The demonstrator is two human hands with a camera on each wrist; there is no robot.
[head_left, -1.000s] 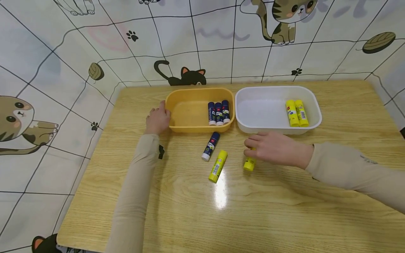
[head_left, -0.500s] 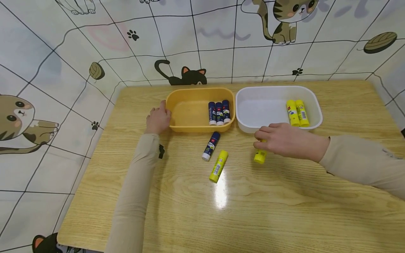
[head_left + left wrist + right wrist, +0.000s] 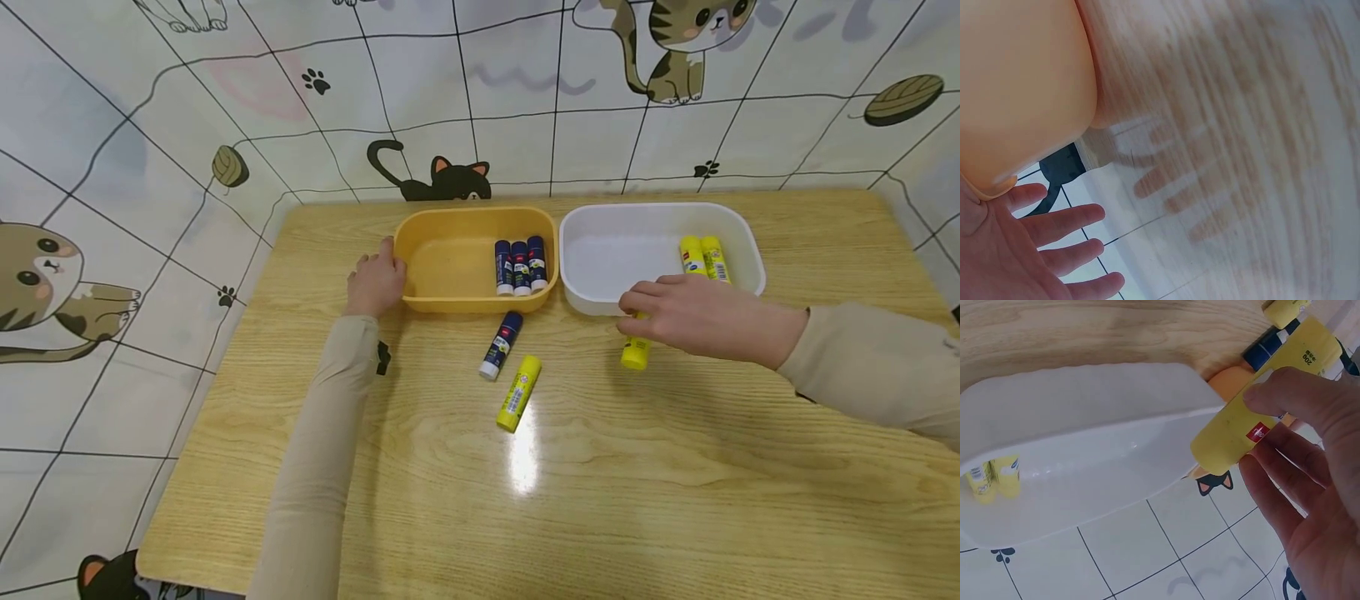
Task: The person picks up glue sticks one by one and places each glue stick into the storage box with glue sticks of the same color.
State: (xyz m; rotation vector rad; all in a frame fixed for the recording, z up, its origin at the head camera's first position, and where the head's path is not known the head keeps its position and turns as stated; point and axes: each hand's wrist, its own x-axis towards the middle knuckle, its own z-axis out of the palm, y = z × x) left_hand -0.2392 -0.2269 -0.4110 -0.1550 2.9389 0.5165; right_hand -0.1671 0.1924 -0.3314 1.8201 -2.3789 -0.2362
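My right hand (image 3: 705, 317) pinches a yellow glue stick (image 3: 1235, 431) between thumb and fingers. It holds the stick over the near edge of the white plastic bin (image 3: 611, 279). Inside that bin, two yellow glue sticks (image 3: 1007, 475) lie side by side at its right end, partly behind the hand in the head view. My left hand (image 3: 375, 283) touches the left end of the orange-yellow bin (image 3: 442, 258); the left wrist view shows its fingers (image 3: 1072, 224) spread and fairly straight. Dark blue glue sticks (image 3: 521, 268) lie in the right part of the orange-yellow bin.
On the wooden table (image 3: 465, 517), a dark blue glue stick (image 3: 500, 346) lies in front of the orange-yellow bin. Just nearer is a loose yellow glue stick (image 3: 518, 394). The bins stand end to end near the back edge, before a wall (image 3: 517, 150) printed with cats.
My right hand has carried the yellow glue stick rightward and away from me, up to the white bin's near edge. The left hand has stayed at the orange-yellow bin.
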